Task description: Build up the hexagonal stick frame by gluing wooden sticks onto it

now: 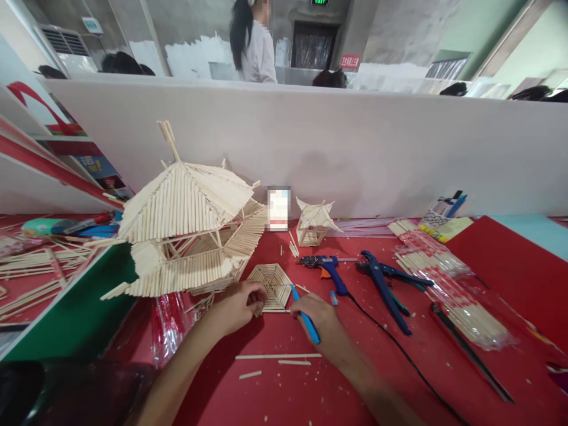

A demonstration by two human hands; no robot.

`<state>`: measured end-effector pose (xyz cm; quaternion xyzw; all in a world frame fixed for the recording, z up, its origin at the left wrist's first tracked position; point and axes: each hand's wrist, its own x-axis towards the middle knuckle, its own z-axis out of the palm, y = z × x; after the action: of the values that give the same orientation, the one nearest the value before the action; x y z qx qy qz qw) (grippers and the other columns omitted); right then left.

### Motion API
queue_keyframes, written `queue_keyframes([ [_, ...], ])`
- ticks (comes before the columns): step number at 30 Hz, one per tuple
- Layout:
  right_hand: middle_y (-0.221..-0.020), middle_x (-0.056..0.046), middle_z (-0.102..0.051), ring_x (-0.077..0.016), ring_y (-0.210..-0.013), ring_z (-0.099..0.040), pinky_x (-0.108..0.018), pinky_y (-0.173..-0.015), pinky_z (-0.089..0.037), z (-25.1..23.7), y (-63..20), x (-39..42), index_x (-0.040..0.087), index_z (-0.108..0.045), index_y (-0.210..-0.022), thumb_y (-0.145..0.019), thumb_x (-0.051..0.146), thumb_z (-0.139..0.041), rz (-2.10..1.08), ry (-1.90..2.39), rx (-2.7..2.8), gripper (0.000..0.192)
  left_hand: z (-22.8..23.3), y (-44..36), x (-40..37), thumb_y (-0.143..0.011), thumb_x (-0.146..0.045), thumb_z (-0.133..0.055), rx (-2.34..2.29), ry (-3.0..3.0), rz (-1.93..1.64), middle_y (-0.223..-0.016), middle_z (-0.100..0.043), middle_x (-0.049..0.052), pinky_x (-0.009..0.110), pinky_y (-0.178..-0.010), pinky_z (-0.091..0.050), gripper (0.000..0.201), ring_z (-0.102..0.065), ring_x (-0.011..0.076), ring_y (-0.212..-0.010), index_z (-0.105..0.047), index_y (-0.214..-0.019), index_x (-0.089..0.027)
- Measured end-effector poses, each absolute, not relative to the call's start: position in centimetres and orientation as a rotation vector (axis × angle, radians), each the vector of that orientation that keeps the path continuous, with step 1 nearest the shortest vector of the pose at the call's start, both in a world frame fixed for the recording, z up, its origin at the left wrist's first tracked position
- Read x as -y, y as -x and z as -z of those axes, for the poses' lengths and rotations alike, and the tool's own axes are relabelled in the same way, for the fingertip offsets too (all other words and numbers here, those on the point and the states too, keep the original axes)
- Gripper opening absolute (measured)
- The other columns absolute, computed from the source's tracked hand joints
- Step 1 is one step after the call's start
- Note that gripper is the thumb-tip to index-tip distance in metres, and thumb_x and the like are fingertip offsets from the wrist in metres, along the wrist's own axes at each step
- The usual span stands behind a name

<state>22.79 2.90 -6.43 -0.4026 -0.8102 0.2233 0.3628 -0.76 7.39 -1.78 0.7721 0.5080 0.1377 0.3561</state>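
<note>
A hexagonal panel of thin wooden sticks [277, 287] lies on the red table, dark lines running across it from the centre. My left hand [237, 307] has its fingers curled closed at the panel's left edge, gripping it there. A blue pen [309, 322] is in my right hand [322, 325], its tip at the panel's right edge. Behind my left hand stands a large pavilion model [190, 219] made of sticks, with a tiered roof. A small stick pavilion [314, 222] stands farther back. Loose sticks [277, 357] lie in front of the panel.
Right of the panel are a blue glue gun [326, 266] with a black cord, blue-handled cutters [386, 290] and bagged sticks [452, 290]. A pen holder [437, 216] stands at the back. A white partition [355, 148] closes the table's far side; a person [255, 47] is beyond it.
</note>
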Motion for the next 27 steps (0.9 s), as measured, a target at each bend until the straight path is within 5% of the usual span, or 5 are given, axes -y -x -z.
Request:
queue_keyframes([
  [8, -0.084, -0.003, -0.067, -0.0201, -0.079, -0.057, -0.030, -0.071, -0.043, 5.5, -23.6, -2.3, 0.022, -0.061, -0.091, -0.091, 0.010, -0.048, -0.622, 1.028, 2.098, 0.018, 0.3, 0.7, -7.2, -0.084, -0.018, -0.051, -1.377, -2.145, -0.376, -0.099, -0.067, 0.005, 0.032, -0.085, -0.046, 0.019, -0.062, 0.0214, -0.091, -0.067, -0.093, -0.022],
  [16, -0.088, -0.005, -0.068, -0.0218, -0.084, -0.058, -0.032, -0.075, -0.043, 4.7, -24.2, -1.9, 0.022, -0.062, -0.096, -0.092, 0.010, -0.050, -0.622, 1.111, 2.151, 0.018, 1.5, -0.4, -5.8, -0.090, -0.025, -0.049, -1.563, -2.238, -0.388, -0.139, -0.052, 0.014, 0.048, -0.113, -0.031, 0.042, -0.041, 0.0320, -0.135, -0.053, -0.131, -0.020],
  [27, -0.090, -0.004, -0.070, -0.0227, -0.088, -0.062, -0.034, -0.079, -0.043, 4.5, -22.7, -1.5, 0.023, -0.066, -0.093, -0.089, 0.012, -0.057, -0.577, 1.236, 2.011, 0.015, 1.4, -1.6, -5.6, -0.082, -0.021, -0.060, -1.488, -2.110, -0.605, -0.141, -0.047, 0.010, 0.045, -0.114, -0.033, 0.056, -0.038, 0.0292, -0.137, -0.047, -0.136, -0.025],
])
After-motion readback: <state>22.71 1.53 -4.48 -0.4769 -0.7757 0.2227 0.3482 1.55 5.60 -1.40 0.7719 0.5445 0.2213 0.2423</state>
